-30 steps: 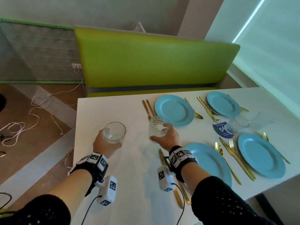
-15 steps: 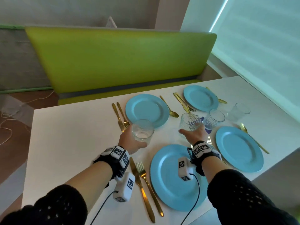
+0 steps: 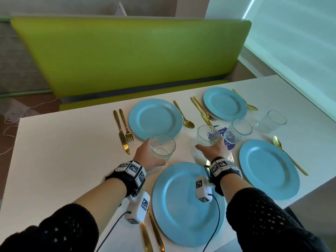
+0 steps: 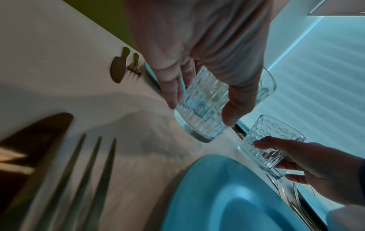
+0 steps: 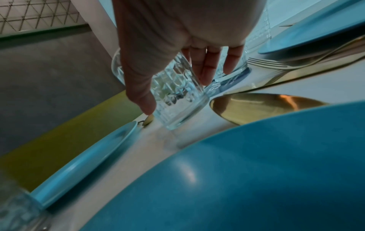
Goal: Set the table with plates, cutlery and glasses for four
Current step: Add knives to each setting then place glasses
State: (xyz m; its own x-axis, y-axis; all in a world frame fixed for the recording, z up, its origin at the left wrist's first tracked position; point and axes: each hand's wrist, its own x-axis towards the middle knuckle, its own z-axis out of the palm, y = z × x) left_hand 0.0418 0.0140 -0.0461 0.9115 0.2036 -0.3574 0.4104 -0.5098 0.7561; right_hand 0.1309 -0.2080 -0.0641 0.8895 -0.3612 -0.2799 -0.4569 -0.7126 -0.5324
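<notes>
My left hand point(image 3: 147, 157) grips a clear patterned glass point(image 3: 163, 147) just above the white table point(image 3: 63, 151), between the near blue plate point(image 3: 183, 206) and the far left blue plate point(image 3: 155, 118). In the left wrist view the same glass point(image 4: 205, 109) hangs a little off the tabletop. A second glass point(image 3: 207, 136) is held by my right hand point(image 3: 212, 149) near a blue printed card point(image 3: 230, 145); the right wrist view shows this glass point(image 5: 177, 96) tilted, thumb and fingers around it. Two more glasses point(image 3: 238, 130) point(image 3: 271, 121) stand to the right.
Two further blue plates point(image 3: 224, 103) point(image 3: 269, 168) lie on the right half. Gold knives, forks and spoons flank each plate, such as the pair point(image 3: 123, 130) at the far left setting. A green bench point(image 3: 131, 57) runs behind the table. Cables lie on the floor at left.
Both hands have carried their glasses rightward from the table's left part to the space between the near and far left plates. The view has shifted right too.
</notes>
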